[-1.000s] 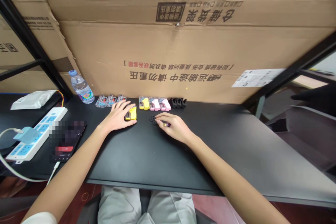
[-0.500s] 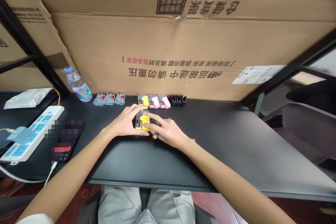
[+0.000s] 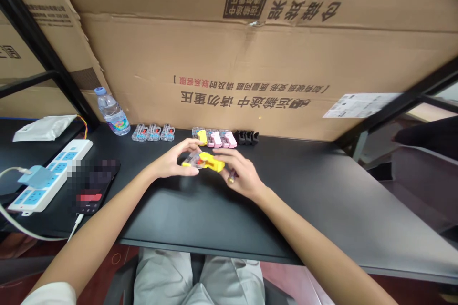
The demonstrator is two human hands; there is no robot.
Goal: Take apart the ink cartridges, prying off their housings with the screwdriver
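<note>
Between my two hands is a small clear plastic case (image 3: 194, 157) with red and dark parts inside and a yellow edge. My left hand (image 3: 175, 159) is closed on its left end, thumb below and fingers above. A yellow cover piece (image 3: 214, 162) sticks out to the right of the case, its near end still at the case. My right hand (image 3: 241, 174) grips this yellow piece at its right end. Tucked in that same hand is a slim dark stick with a gold tip (image 3: 232, 177); its kind cannot be made out.
Along the back lie clear cases (image 3: 153, 132), cases with yellow or pink covers (image 3: 214, 139) and black pieces (image 3: 247, 137). A water bottle (image 3: 113, 113), power strip (image 3: 53, 176) and phone (image 3: 98, 186) are at left. A cardboard wall (image 3: 214, 52) stands behind the black table (image 3: 171, 219).
My right hand has moved right with the yellow cover, which was lying against the case and now juts out from it. The case has tilted in my left hand. The whole view has shifted slightly.
</note>
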